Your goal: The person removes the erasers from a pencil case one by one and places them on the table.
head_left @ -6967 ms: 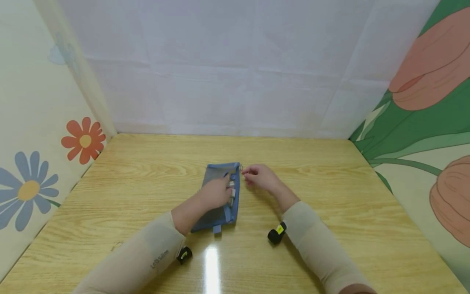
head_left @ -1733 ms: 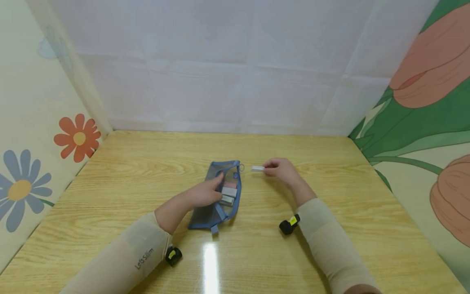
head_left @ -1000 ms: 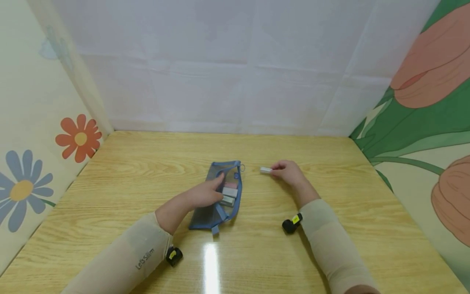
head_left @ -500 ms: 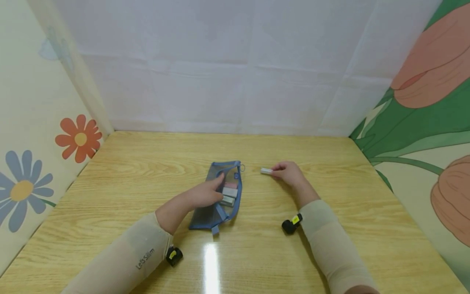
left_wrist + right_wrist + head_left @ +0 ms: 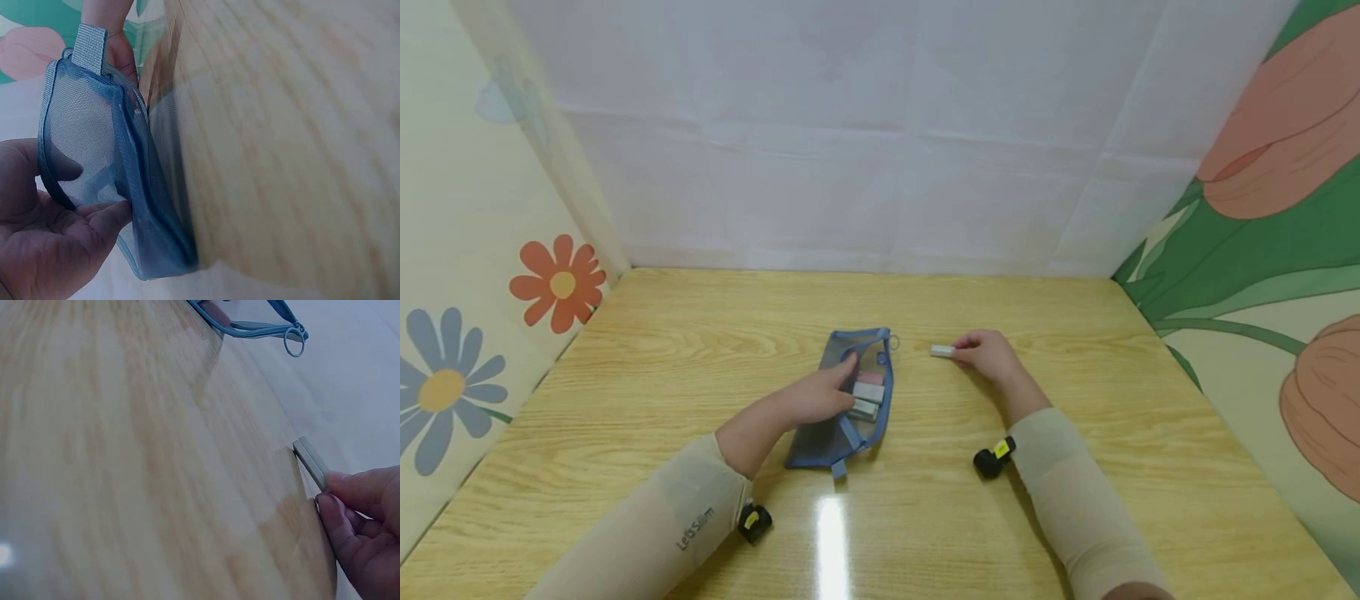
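A blue mesh zipper pouch (image 5: 820,437) stands unzipped near the middle of the table, its mouth facing right. My left hand (image 5: 812,395) grips the pouch's near-left side wall, thumb at the mouth; in the left wrist view the thumb and fingers (image 5: 109,219) pinch the mesh. Inside the mouth lie small blocks: a pink one (image 5: 871,378), a white one (image 5: 868,392) and a pale grey-green one (image 5: 863,409). To the right of the pouch, my right hand (image 5: 992,356) pinches a small whitish rectangular block (image 5: 942,351) by one end, close to the tabletop.
A metal ring (image 5: 294,344) hangs at the pouch's far corner, and a fabric tab (image 5: 838,470) sticks out at its near end. The wooden table (image 5: 700,333) ends at a white sheet (image 5: 820,192) behind. Flower-printed panels (image 5: 561,283) flank both sides.
Seven seconds ago my right hand was at the pouch's ring; now it holds the block farther right. The pouch mouth gapes wider. Over the last second both hands stay nearly still.
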### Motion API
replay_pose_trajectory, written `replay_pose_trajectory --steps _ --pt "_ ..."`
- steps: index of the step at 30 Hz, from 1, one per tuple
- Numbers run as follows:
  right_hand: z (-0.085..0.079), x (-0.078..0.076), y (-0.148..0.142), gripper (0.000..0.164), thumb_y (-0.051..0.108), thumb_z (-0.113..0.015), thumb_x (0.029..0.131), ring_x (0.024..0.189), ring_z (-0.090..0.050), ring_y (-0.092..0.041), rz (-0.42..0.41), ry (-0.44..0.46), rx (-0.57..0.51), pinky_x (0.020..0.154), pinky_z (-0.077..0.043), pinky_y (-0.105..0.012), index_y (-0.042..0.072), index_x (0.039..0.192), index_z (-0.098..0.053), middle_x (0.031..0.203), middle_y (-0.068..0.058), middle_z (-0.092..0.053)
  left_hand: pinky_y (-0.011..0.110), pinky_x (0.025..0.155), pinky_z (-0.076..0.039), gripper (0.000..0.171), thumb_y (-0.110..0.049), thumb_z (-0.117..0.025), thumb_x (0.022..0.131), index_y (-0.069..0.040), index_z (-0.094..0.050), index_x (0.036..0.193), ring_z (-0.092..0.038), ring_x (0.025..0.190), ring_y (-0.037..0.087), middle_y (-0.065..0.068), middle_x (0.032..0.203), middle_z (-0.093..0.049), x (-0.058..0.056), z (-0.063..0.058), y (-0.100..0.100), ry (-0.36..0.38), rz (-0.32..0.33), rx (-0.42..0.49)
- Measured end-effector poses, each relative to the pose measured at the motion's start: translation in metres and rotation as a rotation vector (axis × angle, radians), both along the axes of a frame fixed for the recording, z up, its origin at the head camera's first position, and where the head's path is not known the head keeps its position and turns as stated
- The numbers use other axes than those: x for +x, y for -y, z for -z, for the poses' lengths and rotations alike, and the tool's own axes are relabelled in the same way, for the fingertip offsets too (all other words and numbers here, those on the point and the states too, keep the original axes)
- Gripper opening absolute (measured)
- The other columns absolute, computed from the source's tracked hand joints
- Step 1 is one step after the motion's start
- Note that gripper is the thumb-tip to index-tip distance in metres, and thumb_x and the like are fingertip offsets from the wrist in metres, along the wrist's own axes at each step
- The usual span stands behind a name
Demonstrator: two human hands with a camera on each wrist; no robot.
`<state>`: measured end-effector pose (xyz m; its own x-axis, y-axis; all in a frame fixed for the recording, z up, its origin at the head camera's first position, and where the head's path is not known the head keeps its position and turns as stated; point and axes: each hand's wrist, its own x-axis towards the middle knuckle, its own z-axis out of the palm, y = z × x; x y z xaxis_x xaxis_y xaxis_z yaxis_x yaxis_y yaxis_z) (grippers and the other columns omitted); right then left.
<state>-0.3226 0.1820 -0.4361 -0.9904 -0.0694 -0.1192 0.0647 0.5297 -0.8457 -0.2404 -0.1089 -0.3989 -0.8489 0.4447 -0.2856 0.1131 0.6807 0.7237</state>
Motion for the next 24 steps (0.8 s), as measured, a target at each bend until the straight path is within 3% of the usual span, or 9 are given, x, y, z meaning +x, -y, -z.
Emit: replay_pose_trajectory --steps 24 --pt "-0.0031 0.0007 -0.0015 0.023 0.009 -0.066 0.083 0.079 -0.060 -0.015 -0.014 0.037 0.042 0.073 -0.051 -0.025 0.000 0.104 -0.067 0.098 -0.012 -0.065 0.045 0.110 -0.015 0.075 -0.015 -0.048 0.089 -0.010 -0.002 0.147 -0.010 0.138 0.027 0.011 0.152 -0.006 0.0007 -0.0002 -0.0009 0.029 -0.006 0.031"
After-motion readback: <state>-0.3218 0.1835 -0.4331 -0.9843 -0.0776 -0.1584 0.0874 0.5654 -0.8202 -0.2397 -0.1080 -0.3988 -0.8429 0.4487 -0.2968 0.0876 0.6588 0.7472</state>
